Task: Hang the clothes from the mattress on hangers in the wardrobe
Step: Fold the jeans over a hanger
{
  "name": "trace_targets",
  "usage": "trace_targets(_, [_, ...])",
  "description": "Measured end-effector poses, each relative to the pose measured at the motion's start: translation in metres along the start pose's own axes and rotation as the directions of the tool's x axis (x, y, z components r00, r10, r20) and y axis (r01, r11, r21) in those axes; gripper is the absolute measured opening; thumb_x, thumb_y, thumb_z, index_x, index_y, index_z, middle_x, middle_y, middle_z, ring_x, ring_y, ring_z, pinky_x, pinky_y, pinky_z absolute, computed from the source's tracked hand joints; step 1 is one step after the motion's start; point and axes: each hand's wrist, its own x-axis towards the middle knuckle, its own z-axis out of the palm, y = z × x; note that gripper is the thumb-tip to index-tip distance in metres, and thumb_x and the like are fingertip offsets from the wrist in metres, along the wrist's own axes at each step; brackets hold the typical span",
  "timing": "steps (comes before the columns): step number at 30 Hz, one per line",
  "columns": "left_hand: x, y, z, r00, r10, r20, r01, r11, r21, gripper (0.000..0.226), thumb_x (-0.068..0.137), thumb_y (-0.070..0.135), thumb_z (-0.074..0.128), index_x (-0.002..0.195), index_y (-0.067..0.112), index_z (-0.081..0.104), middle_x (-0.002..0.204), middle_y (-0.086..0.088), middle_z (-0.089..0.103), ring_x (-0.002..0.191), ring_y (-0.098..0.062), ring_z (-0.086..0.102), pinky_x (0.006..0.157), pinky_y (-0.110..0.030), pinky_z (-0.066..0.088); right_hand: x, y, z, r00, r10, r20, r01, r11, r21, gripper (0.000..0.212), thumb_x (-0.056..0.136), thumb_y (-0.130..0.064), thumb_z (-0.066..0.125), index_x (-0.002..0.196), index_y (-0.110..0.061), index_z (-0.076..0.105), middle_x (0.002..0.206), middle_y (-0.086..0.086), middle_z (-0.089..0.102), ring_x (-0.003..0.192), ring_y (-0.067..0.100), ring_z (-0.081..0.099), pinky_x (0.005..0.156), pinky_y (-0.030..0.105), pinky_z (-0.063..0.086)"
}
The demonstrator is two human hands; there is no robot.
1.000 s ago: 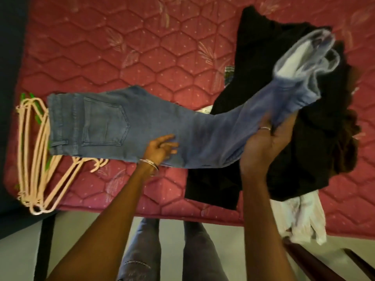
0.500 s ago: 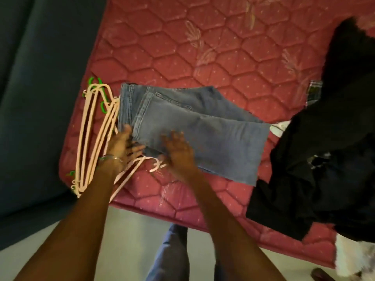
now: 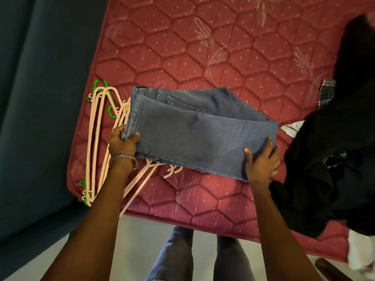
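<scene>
A pair of blue jeans (image 3: pixel 194 128), folded in half, is held just above the red quilted mattress (image 3: pixel 203 47). My left hand (image 3: pixel 122 141) pinches the jeans' left edge, thumb on top. At the fold on the right, my right hand (image 3: pixel 260 162) grips the near corner. A stack of pink and green plastic hangers (image 3: pixel 96 142) lies at the mattress's left edge, partly under the jeans and my left wrist. A heap of black clothes (image 3: pixel 334 159) covers the right side of the mattress.
A dark blue wall or panel (image 3: pixel 40 118) borders the mattress on the left. White fabric (image 3: pixel 361 252) hangs off the mattress's near right corner. My legs stand on the pale floor (image 3: pixel 138 240) at the near edge. A checked cloth (image 3: pixel 326 92) peeks from the black heap.
The jeans went from stretched out in the air to folded in half over the hangers. Both hands then shifted from pressing on them to gripping their two ends.
</scene>
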Motion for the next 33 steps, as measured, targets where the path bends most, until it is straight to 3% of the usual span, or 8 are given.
trace_targets(6, [0.024,0.009,0.005,0.999,0.034,-0.004,-0.033,0.975,0.220,0.061,0.075,0.051,0.072,0.112,0.005,0.058,0.088,0.000,0.058,0.087,-0.026,0.059,0.076,-0.034,0.047,0.022,0.018,-0.013,1.000,-0.023,0.020,0.018,0.974,0.227,0.075,0.083,-0.026,0.073,0.144,-0.010,0.032,0.135,0.021,0.050,0.119,0.041,0.050,0.099,0.046,0.041])
trace_targets(9, [0.026,0.011,0.006,0.988,-0.054,0.147,-0.005,0.927,0.374,0.075,0.065,0.047,0.082,0.121,0.007,0.054,0.108,-0.005,0.065,0.095,-0.025,0.062,0.077,-0.034,0.050,0.033,0.018,-0.018,0.987,0.124,0.107,-0.151,0.941,0.302,0.061,0.083,-0.018,0.073,0.135,-0.010,0.043,0.128,0.015,0.058,0.115,0.035,0.056,0.096,0.039,0.043])
trace_targets(15, [0.024,0.017,0.016,0.995,-0.026,0.100,-0.036,0.818,0.574,0.083,0.064,0.048,0.082,0.121,0.000,0.047,0.121,-0.018,0.057,0.108,-0.038,0.056,0.088,-0.046,0.050,0.038,0.018,-0.023,0.959,0.211,0.190,-0.273,0.872,0.406,0.046,0.083,-0.026,0.073,0.118,-0.002,0.056,0.115,0.011,0.063,0.104,0.027,0.060,0.080,0.028,0.041])
trace_targets(20, [0.015,0.013,0.016,0.987,-0.149,0.053,0.116,0.909,0.401,0.080,0.046,0.057,0.086,0.106,0.010,0.065,0.101,-0.003,0.066,0.090,-0.028,0.064,0.081,-0.044,0.056,0.044,0.030,-0.031,0.931,0.119,0.345,-0.294,0.805,0.515,0.061,0.068,-0.046,0.082,0.114,-0.017,0.054,0.106,-0.004,0.067,0.097,0.022,0.066,0.083,0.042,0.055])
trace_targets(22, [0.019,0.007,0.013,0.985,-0.166,0.038,0.145,0.935,0.325,0.076,0.036,0.058,0.085,0.096,0.016,0.070,0.096,-0.003,0.071,0.084,-0.028,0.068,0.076,-0.047,0.058,0.048,0.028,-0.035,0.906,0.066,0.418,-0.322,0.748,0.581,0.066,0.067,-0.038,0.085,0.118,-0.010,0.054,0.109,0.003,0.069,0.096,0.024,0.069,0.080,0.043,0.058])
trace_targets(24, [0.017,0.008,0.015,0.993,-0.115,0.039,0.098,0.947,0.307,0.062,0.045,0.049,0.086,0.094,0.015,0.070,0.095,-0.006,0.072,0.083,-0.029,0.068,0.077,-0.049,0.057,0.052,0.023,-0.042,0.894,0.019,0.447,-0.328,0.708,0.626,0.066,0.066,-0.030,0.086,0.119,-0.005,0.054,0.111,0.009,0.069,0.096,0.025,0.069,0.077,0.043,0.059])
trace_targets(29, [-0.023,0.045,0.029,0.989,0.120,-0.086,-0.075,0.909,0.411,0.043,0.067,0.037,0.082,0.096,0.007,0.069,0.089,-0.010,0.068,0.080,-0.029,0.064,0.075,-0.037,0.053,0.056,-0.001,-0.074,0.935,-0.115,0.335,-0.163,0.698,0.697,0.040,0.079,-0.009,0.076,0.114,-0.009,0.058,0.100,0.000,0.069,0.083,0.007,0.069,0.067,0.025,0.056])
trace_targets(33, [-0.054,0.078,0.029,0.973,0.232,-0.001,-0.231,0.972,0.027,0.024,0.067,0.019,0.083,0.088,0.016,0.071,0.082,0.003,0.069,0.071,-0.017,0.066,0.067,-0.030,0.057,0.065,0.000,-0.134,0.958,-0.224,0.178,0.009,0.645,0.764,0.033,0.082,0.000,0.070,0.105,-0.020,0.060,0.098,-0.007,0.069,0.086,0.007,0.066,0.071,0.022,0.054])
